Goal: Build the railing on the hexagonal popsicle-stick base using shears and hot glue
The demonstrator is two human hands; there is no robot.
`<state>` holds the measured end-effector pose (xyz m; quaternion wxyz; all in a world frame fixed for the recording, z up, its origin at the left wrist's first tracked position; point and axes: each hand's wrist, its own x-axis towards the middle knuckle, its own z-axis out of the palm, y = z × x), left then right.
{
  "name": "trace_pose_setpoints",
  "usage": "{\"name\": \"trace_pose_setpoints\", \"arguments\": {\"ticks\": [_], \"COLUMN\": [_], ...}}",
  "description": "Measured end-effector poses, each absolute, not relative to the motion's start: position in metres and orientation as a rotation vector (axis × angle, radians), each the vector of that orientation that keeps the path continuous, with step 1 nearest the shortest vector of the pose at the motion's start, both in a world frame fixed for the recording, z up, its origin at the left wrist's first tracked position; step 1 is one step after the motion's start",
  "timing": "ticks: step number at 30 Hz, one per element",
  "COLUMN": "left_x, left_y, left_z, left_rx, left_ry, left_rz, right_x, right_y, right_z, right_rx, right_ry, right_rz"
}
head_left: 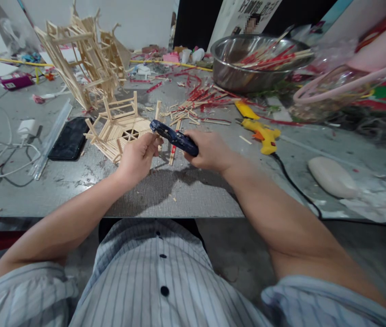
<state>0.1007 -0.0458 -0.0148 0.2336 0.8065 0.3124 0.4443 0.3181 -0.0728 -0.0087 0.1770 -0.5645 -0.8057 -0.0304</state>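
My right hand [206,149] is wrapped round the handles of a dark blue hand cutter [175,137], which points to the left. Its head meets the fingertips of my left hand [140,152], which are pinched together; what they hold is hidden. Just behind my left hand lies a flat wooden stick model [111,131], with a floor of sticks, short posts and low railings. A wooden stick with a red band [173,154] lies on the table below the cutter.
A tall stick tower [87,59] stands at the back left. Red-wrapped sticks [202,102] lie scattered before a steel bowl [223,68] of sticks. A yellow glue gun [264,134] with a black cord is at right, a black phone [69,138] at left.
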Motion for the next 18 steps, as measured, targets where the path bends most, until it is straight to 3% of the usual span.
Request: {"name": "trace_pose_setpoints", "arguments": {"ticks": [18], "left_x": [0.1019], "left_y": [-0.0484], "left_z": [-0.008], "left_rx": [2.167], "left_ry": [0.826], "left_rz": [1.281], "right_x": [0.3115], "right_y": [-0.071], "right_z": [-0.0177], "right_rx": [-1.477], "right_ry": [-2.255], "right_rz": [-0.025]}}
